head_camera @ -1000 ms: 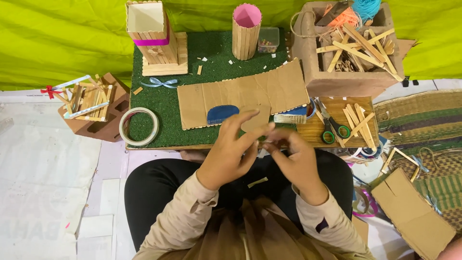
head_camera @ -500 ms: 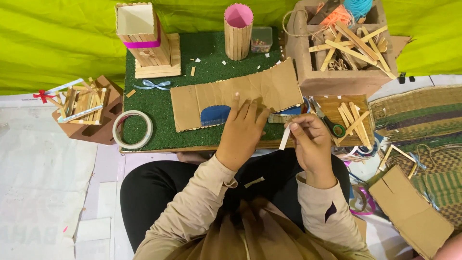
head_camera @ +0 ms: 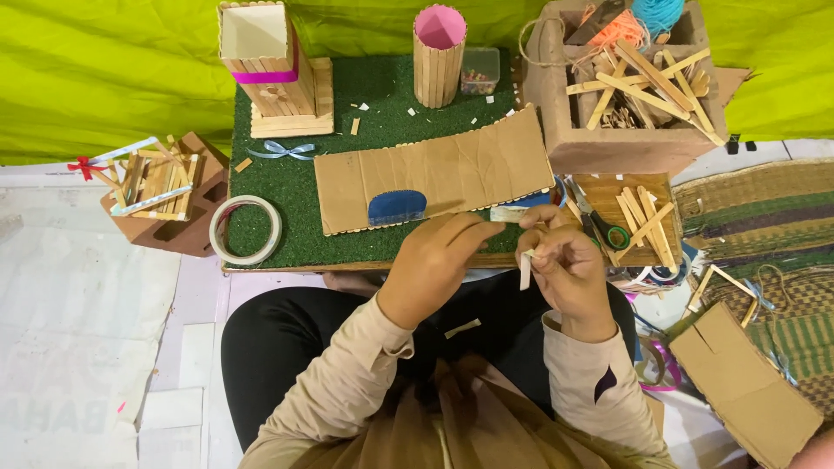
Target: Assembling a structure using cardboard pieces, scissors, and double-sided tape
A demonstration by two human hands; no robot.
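1. Both hands meet just above the near edge of the green mat. The left hand lies knuckles up with its fingers stretched right and pinched on the end of a pale strip of tape.
2. The right hand is curled narrow, its fingertips closed on a short whitish strip that hangs down from them toward the lap.
3. That tape sits at the near right edge of a long cardboard sheet lying across the mat; a blue scalloped piece rests on the sheet's near edge, left of the hands.
4. Far on the mat stand a square tower of wooden sticks with a pink band and a round stick cup lined in pink.
5. A roll of white tape lies at the mat's near left corner.
6. Right of the hands, scissors with green handles and loose wooden sticks lie on a wooden board. A cardboard box of sticks and yarn stands beyond them.
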